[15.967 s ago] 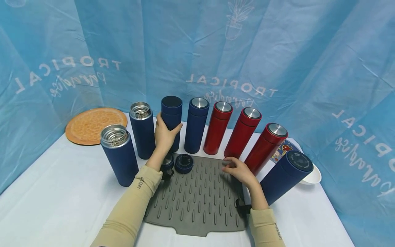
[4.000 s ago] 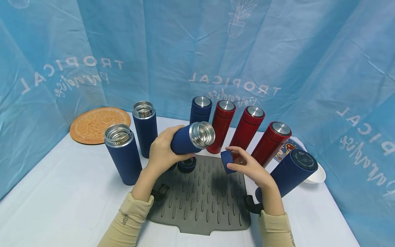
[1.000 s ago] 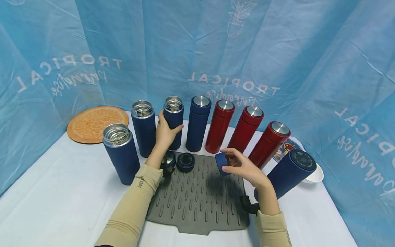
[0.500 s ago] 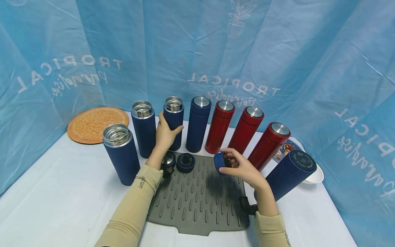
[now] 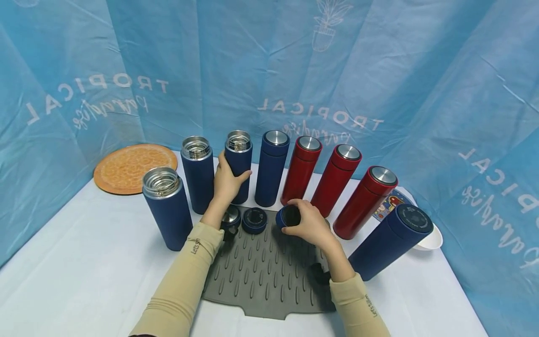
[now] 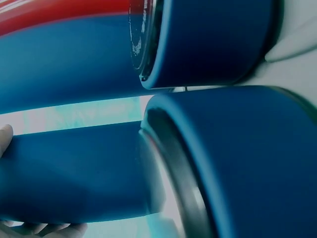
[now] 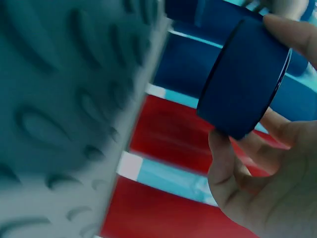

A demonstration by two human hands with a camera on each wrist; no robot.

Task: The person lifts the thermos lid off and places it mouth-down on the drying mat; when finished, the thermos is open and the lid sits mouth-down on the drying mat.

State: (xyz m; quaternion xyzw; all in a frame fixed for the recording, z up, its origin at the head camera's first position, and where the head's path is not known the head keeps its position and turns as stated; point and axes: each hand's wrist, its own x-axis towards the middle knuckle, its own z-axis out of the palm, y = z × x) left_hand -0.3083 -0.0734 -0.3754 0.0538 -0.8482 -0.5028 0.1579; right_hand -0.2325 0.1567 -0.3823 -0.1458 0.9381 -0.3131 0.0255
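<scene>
In the head view, my left hand (image 5: 226, 185) grips an uncapped navy thermos bottle (image 5: 241, 161) standing upright behind the mat, its steel threaded mouth bare. The left wrist view shows the same bottle (image 6: 74, 171) between thumb and fingers. My right hand (image 5: 309, 223) pinches a blue bottle cap (image 5: 280, 219) above the grey ribbed mat (image 5: 261, 276); the right wrist view shows the cap (image 7: 242, 79) tilted between thumb and fingertips. Two more caps rest on the mat: one dark-topped cap (image 5: 254, 220) and one steel-topped cap (image 5: 231, 215), partly hidden by the left wrist.
Two uncapped navy bottles stand left, the nearer bottle (image 5: 168, 215) and the farther bottle (image 5: 200, 182). Capped bottles curve rightward: a navy bottle (image 5: 271, 173), several red ones (image 5: 334, 180), another navy bottle (image 5: 387, 245). An orange round board (image 5: 134, 168) and a white bowl (image 5: 431, 239) lie beyond.
The left hand uncapped the bottle, tipped it over the mat some seconds ago and stood it back in the row. Lately the right hand has moved left with the cap, toward the other caps.
</scene>
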